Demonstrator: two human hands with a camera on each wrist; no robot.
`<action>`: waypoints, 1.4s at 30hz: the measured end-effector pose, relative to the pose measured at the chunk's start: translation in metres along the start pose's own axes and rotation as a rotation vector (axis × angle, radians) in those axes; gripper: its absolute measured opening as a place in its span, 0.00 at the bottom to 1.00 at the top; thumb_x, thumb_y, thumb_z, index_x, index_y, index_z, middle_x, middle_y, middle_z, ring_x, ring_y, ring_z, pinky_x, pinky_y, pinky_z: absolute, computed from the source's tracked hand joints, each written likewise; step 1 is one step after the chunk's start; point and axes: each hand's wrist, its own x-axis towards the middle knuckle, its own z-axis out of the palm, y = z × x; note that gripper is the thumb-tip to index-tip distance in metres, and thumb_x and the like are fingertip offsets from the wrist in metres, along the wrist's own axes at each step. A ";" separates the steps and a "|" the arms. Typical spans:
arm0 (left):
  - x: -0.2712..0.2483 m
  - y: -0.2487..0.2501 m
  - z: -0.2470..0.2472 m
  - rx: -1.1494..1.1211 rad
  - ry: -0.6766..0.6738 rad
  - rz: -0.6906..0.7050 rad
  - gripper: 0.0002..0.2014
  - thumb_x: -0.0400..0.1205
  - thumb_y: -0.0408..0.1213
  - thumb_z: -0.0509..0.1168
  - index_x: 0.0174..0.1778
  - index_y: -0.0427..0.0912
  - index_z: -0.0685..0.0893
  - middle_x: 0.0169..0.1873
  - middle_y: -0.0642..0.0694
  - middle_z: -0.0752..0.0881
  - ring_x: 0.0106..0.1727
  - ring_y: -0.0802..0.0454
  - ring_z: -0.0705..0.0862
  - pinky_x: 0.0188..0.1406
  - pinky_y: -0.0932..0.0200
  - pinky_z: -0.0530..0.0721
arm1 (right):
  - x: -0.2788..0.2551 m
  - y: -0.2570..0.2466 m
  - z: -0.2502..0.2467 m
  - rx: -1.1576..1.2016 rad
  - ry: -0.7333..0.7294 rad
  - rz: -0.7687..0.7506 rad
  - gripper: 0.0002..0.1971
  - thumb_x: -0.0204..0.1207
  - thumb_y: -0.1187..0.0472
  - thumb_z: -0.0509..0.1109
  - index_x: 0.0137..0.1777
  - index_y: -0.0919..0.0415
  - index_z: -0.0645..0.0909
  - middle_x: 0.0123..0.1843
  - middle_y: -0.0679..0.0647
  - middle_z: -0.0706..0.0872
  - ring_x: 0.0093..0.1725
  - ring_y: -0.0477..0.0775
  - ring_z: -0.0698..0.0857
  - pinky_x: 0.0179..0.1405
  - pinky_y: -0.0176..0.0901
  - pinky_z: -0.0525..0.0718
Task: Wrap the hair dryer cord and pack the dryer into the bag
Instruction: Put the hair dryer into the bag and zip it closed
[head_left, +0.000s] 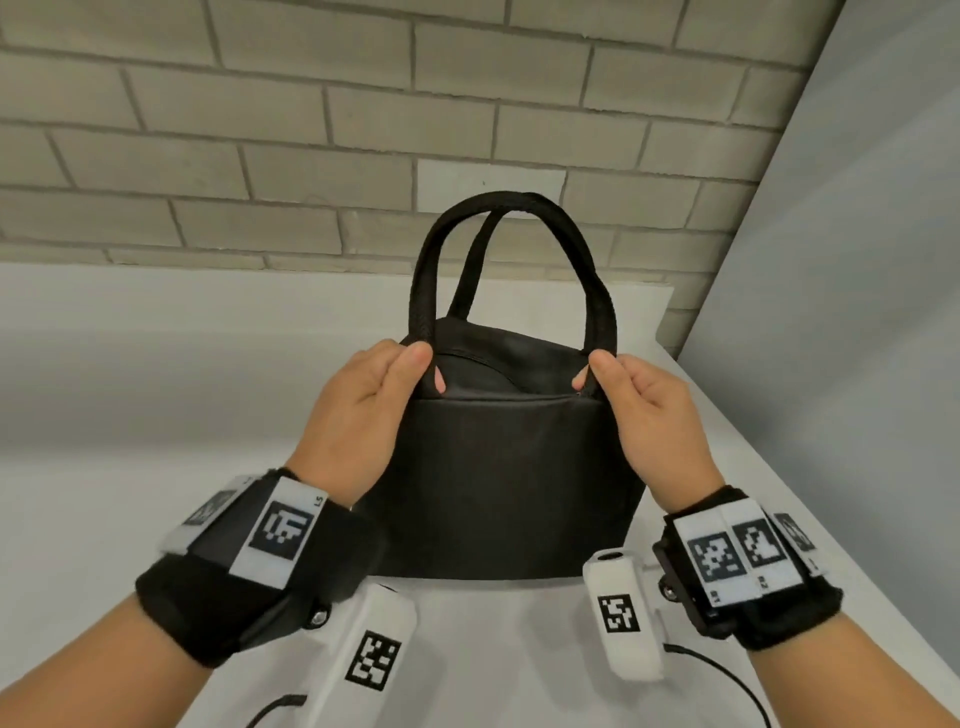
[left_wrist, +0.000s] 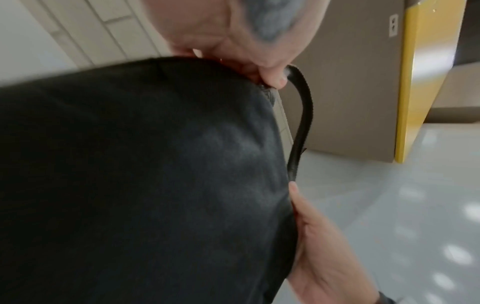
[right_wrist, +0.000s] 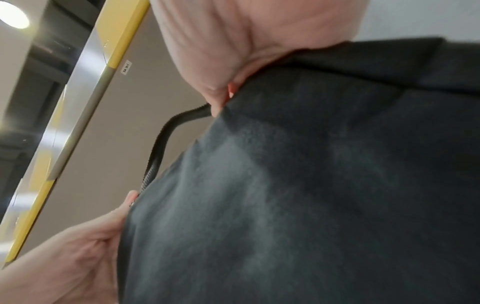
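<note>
A black fabric bag (head_left: 498, 478) stands upright on the white table (head_left: 130, 364), its two looped handles (head_left: 519, 208) rising above it. My left hand (head_left: 374, 395) pinches the bag's near rim at the left handle base, thumb on top. My right hand (head_left: 631, 400) pinches the same rim at the right handle base. The mouth is pulled slightly open and only dark lining shows inside. In the left wrist view the bag (left_wrist: 142, 174) fills the frame with my left hand (left_wrist: 270, 78) on its edge. The right wrist view shows the bag (right_wrist: 311, 185) the same way. No hair dryer is visible.
A brick wall (head_left: 311, 130) runs behind the table and a grey panel (head_left: 857, 312) stands at the right. The table's right edge passes close to my right wrist. Thin black cables (head_left: 727, 670) trail from the wrist cameras near the bottom.
</note>
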 end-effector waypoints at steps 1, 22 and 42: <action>-0.001 0.001 0.001 0.013 0.009 0.015 0.18 0.84 0.42 0.49 0.29 0.52 0.76 0.33 0.49 0.80 0.38 0.60 0.76 0.41 0.72 0.71 | 0.001 -0.002 -0.001 -0.038 -0.037 0.003 0.17 0.80 0.54 0.57 0.34 0.56 0.82 0.31 0.46 0.83 0.32 0.30 0.79 0.35 0.13 0.72; -0.005 -0.003 0.014 0.123 -0.016 0.352 0.17 0.79 0.46 0.51 0.37 0.38 0.79 0.33 0.60 0.71 0.39 0.62 0.73 0.38 0.72 0.72 | 0.096 -0.080 -0.001 0.050 -0.283 -0.052 0.14 0.82 0.60 0.55 0.35 0.54 0.76 0.28 0.47 0.77 0.25 0.37 0.77 0.33 0.31 0.78; 0.002 -0.019 0.000 0.190 0.065 0.321 0.11 0.80 0.46 0.49 0.36 0.49 0.72 0.31 0.63 0.69 0.38 0.75 0.73 0.38 0.82 0.69 | 0.102 -0.046 -0.006 -0.138 -0.386 -0.004 0.11 0.81 0.56 0.58 0.40 0.55 0.79 0.42 0.59 0.92 0.43 0.55 0.89 0.42 0.42 0.80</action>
